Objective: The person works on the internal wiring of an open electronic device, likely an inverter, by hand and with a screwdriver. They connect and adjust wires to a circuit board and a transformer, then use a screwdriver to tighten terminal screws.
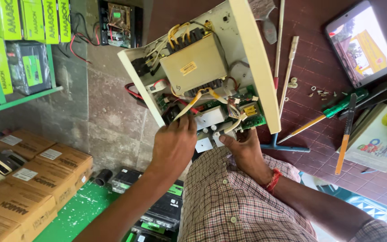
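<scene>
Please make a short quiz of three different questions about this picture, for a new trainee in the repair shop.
1. True or false: both hands are inside the open cream-coloured case.
2. Multiple choice: where does the green-handled screwdriver lie? A) on the floor beside the cardboard boxes; B) on the dark red table, right of the case; C) inside the case.
3. Short answer: what does the left hand grip with its fingers?

Key
1. True. The left hand and the right hand both reach in at the green circuit board, below the beige transformer block.
2. B.
3. Wires, yellow and red, near the board; exactly which ones cannot be told.
</scene>
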